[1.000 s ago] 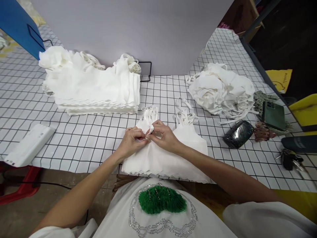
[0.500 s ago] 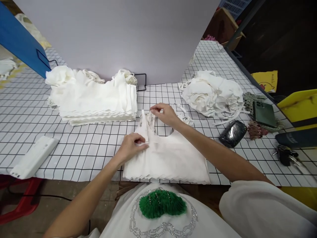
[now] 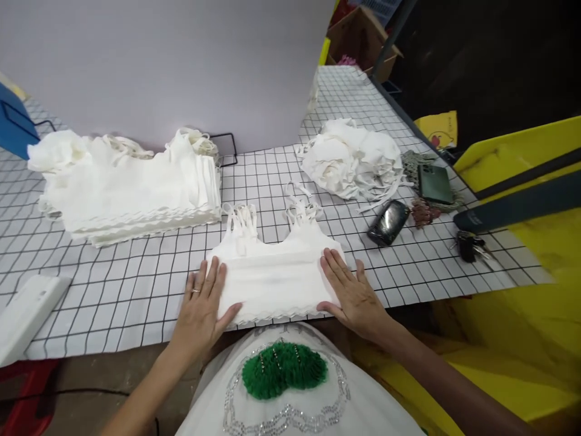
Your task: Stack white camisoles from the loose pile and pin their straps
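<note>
In front of me a small stack of white strappy tops [image 3: 276, 278] lies flat at the table's front edge, its thin straps pointing away from me and its wavy hems towards me. My left hand [image 3: 202, 303] rests flat on the left side of the stack, fingers stretched, a ring on one finger. On the right side lies my right hand [image 3: 351, 293], palm down with the thumb spread. Neither hand grips anything. A taller stack of folded white tops [image 3: 140, 188] stands to the left, and a loose heap of white tops [image 3: 354, 160] lies back right.
Right of the stack are a black shiny packet [image 3: 388, 223], a green phone [image 3: 434, 184], keys [image 3: 472, 247] and a dark bottle [image 3: 521, 203]. A white device [image 3: 29, 315] lies at the left front edge. A grey panel [image 3: 172, 66] rises at the back of the checked table.
Both hands have left the straps and now lie flat on either side of the stack. The top garment's strap end is laid out straight. The view has shifted rightward.
</note>
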`<state>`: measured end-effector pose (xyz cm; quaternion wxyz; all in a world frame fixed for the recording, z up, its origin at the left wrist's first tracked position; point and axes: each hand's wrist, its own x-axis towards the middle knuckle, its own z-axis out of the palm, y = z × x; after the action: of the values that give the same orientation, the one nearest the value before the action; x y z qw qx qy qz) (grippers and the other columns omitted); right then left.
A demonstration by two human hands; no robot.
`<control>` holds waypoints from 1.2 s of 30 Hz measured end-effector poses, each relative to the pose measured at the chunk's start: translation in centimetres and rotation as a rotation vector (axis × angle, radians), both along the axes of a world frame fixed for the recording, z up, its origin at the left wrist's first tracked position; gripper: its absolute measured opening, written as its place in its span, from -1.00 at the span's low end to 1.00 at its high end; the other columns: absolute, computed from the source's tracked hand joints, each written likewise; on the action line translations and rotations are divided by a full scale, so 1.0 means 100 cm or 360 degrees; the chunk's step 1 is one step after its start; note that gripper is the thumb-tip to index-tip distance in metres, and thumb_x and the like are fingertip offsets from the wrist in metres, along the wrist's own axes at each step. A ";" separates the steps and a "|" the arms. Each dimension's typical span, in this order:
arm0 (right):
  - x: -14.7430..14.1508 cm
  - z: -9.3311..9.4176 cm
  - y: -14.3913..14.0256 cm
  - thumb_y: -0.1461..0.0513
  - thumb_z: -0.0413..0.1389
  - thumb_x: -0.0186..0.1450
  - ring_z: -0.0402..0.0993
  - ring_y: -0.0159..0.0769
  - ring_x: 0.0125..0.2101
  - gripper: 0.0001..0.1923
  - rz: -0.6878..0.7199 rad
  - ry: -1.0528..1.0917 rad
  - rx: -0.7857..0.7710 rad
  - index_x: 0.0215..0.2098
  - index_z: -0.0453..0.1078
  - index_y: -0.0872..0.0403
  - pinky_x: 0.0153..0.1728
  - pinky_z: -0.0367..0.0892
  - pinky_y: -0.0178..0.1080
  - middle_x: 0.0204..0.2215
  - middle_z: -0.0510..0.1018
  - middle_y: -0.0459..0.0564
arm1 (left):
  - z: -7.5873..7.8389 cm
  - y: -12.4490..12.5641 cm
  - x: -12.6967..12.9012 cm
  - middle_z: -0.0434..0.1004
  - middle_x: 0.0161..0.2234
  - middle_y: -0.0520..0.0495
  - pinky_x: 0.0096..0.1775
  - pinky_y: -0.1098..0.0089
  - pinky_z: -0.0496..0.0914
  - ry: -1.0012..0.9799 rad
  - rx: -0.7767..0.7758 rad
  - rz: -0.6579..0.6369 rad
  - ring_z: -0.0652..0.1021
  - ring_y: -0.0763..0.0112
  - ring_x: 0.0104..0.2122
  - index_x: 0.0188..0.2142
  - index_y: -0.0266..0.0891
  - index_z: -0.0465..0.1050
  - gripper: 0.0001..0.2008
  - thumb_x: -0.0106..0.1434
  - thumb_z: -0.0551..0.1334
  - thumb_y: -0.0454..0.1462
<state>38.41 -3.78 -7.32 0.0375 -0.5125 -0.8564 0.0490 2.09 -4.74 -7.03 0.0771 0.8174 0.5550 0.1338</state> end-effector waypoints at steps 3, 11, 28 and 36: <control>0.021 0.009 0.014 -0.12 -0.19 0.47 -0.16 0.13 0.43 -0.23 -0.0203 0.0231 0.0003 0.50 -0.31 0.00 0.26 -0.06 0.44 0.45 -0.06 0.20 | 0.008 0.012 -0.003 -0.03 0.44 -0.19 0.33 -0.27 -0.15 -0.0187 0.0077 0.0072 -0.07 -0.10 0.43 0.45 -0.02 -0.10 -0.35 0.45 0.08 -0.09; 0.000 0.034 0.142 0.15 0.06 0.40 0.53 -0.16 -0.20 -0.77 -0.0281 0.1083 0.0115 -0.17 0.54 0.05 -0.10 0.44 -0.08 -0.26 0.62 0.06 | 0.047 0.128 0.064 0.65 -0.08 -0.14 -0.10 0.17 0.56 -0.1046 -0.0273 0.0006 0.64 0.19 -0.17 -0.10 -0.15 0.59 -0.71 0.29 0.26 -0.08; -0.057 0.031 0.220 0.19 0.22 0.32 0.25 0.06 0.01 -0.85 -0.0421 0.0405 -0.0101 -0.37 0.54 0.09 0.07 0.05 0.33 -0.20 0.55 0.13 | 0.019 0.280 0.142 0.63 -0.34 -0.11 0.01 0.03 0.30 -0.0188 -0.0101 -0.0611 0.50 0.11 -0.17 -0.39 -0.18 0.59 -0.90 0.16 0.26 -0.28; -0.040 0.022 0.198 0.30 0.15 0.35 0.27 -0.14 -0.21 -0.79 -0.0116 0.0798 0.0623 -0.43 0.56 0.08 -0.11 0.17 -0.04 -0.41 0.52 0.03 | 0.063 0.227 0.094 0.64 -0.43 -0.06 0.16 0.01 0.27 -0.0197 0.0262 -0.0714 0.55 0.35 -0.45 -0.34 -0.21 0.59 -0.73 0.37 0.12 -0.24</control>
<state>34.41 15.97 -5.15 0.3469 -0.4978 -0.7949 0.0066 11.46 17.95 -0.72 0.0719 0.9140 0.3411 0.2077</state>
